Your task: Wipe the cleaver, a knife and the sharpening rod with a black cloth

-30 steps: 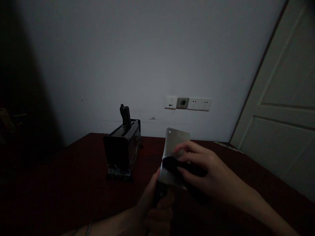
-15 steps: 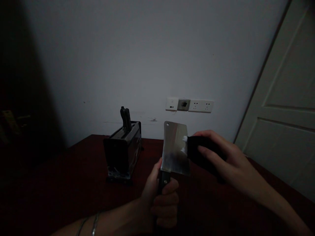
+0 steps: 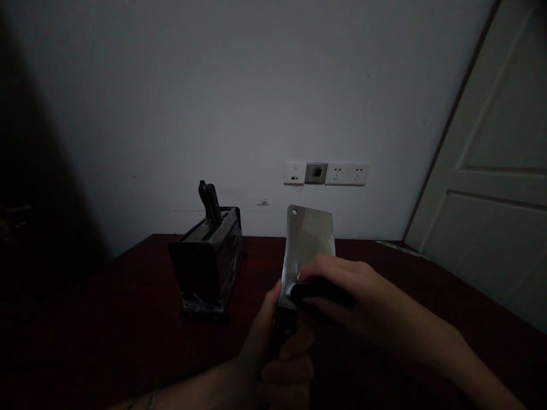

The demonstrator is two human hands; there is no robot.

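My left hand (image 3: 280, 356) is wrapped round the dark handle of a cleaver (image 3: 314, 236), whose broad metal blade points up, with a small hole in its upper left corner. In my right hand (image 3: 363, 290) is a black hand-held tool (image 3: 322, 291) with small white parts at its end. That end is at the lower part of the blade, just above the handle. Gripping fingers and dim light hide the rest of the tool's shape. Left of the cleaver stands a dark knife block (image 3: 205, 256) with two black handles (image 3: 210, 205) sticking out of its top.
A dark red table (image 3: 141, 296) lies under everything and reaches back to a pale wall (image 3: 213, 102). White sockets (image 3: 346, 174) are set in the wall behind the cleaver. A panelled door (image 3: 491, 188) stands on the right.
My right hand has moved left and down with the black tool, from the blade's right edge to its base near the handle. My left hand keeps its hold; the view has shifted slightly.
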